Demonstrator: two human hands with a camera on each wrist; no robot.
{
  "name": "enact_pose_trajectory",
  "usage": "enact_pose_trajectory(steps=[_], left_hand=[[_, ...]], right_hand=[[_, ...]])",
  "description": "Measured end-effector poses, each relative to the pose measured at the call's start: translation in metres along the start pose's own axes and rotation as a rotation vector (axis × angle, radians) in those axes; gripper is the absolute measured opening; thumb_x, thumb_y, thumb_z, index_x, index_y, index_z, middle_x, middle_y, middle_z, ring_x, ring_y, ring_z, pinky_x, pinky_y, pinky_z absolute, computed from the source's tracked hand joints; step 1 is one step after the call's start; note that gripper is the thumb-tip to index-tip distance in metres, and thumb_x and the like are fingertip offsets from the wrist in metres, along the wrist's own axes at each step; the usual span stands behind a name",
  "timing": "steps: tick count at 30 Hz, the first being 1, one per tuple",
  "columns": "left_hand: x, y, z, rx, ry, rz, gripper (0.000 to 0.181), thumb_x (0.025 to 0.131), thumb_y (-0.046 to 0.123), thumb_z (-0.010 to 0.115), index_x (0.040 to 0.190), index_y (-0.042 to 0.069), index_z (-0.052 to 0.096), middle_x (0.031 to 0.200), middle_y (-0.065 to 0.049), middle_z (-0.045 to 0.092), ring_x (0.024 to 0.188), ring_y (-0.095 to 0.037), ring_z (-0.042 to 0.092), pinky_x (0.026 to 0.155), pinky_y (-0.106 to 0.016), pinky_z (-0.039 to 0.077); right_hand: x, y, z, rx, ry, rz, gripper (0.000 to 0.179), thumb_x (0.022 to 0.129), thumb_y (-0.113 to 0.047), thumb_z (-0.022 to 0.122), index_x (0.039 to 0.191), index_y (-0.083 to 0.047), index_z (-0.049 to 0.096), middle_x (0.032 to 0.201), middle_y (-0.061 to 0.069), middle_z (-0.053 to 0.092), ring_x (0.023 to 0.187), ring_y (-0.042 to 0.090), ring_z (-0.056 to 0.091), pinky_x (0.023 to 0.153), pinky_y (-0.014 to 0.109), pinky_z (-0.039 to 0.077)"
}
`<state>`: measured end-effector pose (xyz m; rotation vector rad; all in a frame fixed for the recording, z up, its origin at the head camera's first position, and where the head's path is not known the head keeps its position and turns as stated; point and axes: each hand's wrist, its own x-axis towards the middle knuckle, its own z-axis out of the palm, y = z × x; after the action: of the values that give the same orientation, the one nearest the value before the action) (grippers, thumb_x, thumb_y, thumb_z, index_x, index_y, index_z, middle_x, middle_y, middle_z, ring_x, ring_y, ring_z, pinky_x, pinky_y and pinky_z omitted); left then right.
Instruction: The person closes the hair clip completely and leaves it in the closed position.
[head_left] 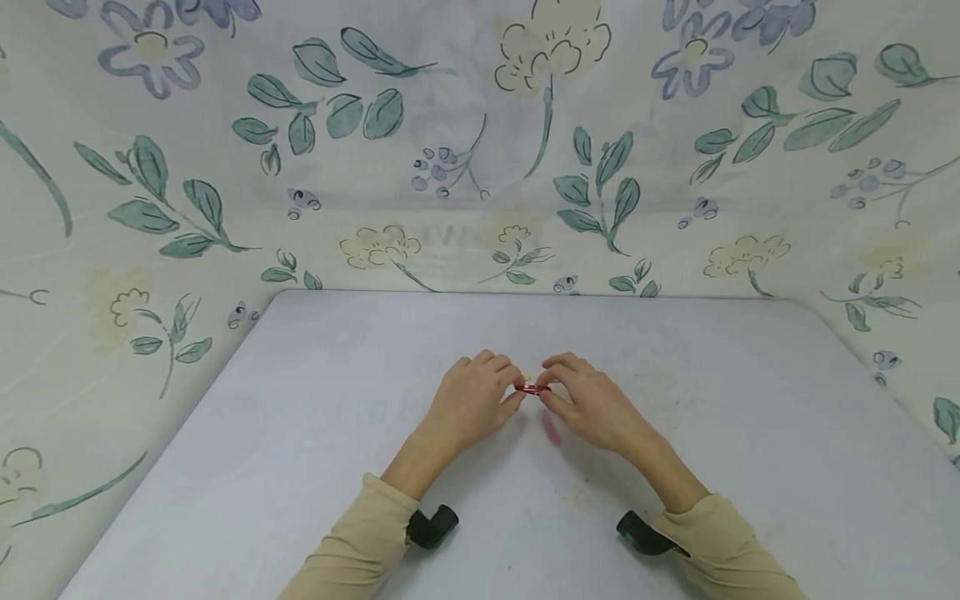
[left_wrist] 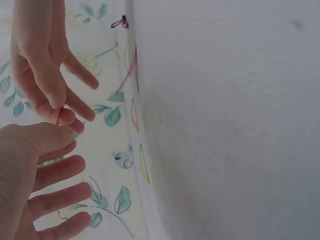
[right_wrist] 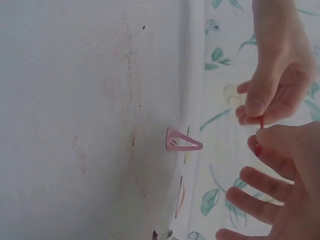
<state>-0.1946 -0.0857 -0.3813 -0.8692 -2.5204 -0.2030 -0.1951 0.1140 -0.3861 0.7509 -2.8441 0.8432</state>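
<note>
Both hands meet over the white table, holding a slim red hair clip (head_left: 532, 389) between them. My left hand (head_left: 475, 396) pinches its left end between thumb and fingers. My right hand (head_left: 592, 404) pinches the right end, with a rounded red tip (right_wrist: 258, 149) showing past the thumb in the right wrist view. In both wrist views the remaining fingers of the near hand are spread loosely. A pink snap hair clip (head_left: 551, 427) lies on the table just below the right fingertips. The middle of the red clip shows as a thin line in the left wrist view.
Beyond the hands, a yellow clip (left_wrist: 144, 165) and an orange-red clip (left_wrist: 134, 116) lie on the white table (head_left: 337, 375). Another small dark reddish clip (left_wrist: 121, 22) is farther along. Flower-patterned cloth (head_left: 450, 208) rises behind the table's back edge.
</note>
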Motion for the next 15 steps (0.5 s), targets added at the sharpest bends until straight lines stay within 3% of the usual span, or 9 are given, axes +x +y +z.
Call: enact_pose_trajectory(steps=[7, 15], left_hand=[[0.0013, -0.0032, 0.0001, -0.031, -0.019, -0.04, 0.011, 0.086, 0.025, 0.077, 0.093, 0.017, 0.074, 0.094, 0.003, 0.07, 0.088, -0.017, 0.063, 0.072, -0.034, 0.053], [0.0073, -0.007, 0.0, -0.072, -0.01, -0.089, 0.013, 0.088, 0.025, 0.075, 0.095, 0.014, 0.075, 0.092, 0.002, 0.071, 0.085, -0.018, 0.063, 0.07, -0.035, 0.053]], right_hand=[[0.0007, 0.001, 0.0027, -0.037, 0.064, -0.063, 0.019, 0.09, -0.015, 0.072, 0.108, -0.01, 0.068, 0.127, 0.009, 0.062, 0.111, 0.027, 0.063, 0.093, 0.049, 0.05], [0.0071, -0.0002, 0.0017, -0.07, 0.197, -0.069, 0.02, 0.089, -0.015, 0.074, 0.109, -0.011, 0.072, 0.116, 0.006, 0.065, 0.107, 0.025, 0.064, 0.085, 0.045, 0.054]])
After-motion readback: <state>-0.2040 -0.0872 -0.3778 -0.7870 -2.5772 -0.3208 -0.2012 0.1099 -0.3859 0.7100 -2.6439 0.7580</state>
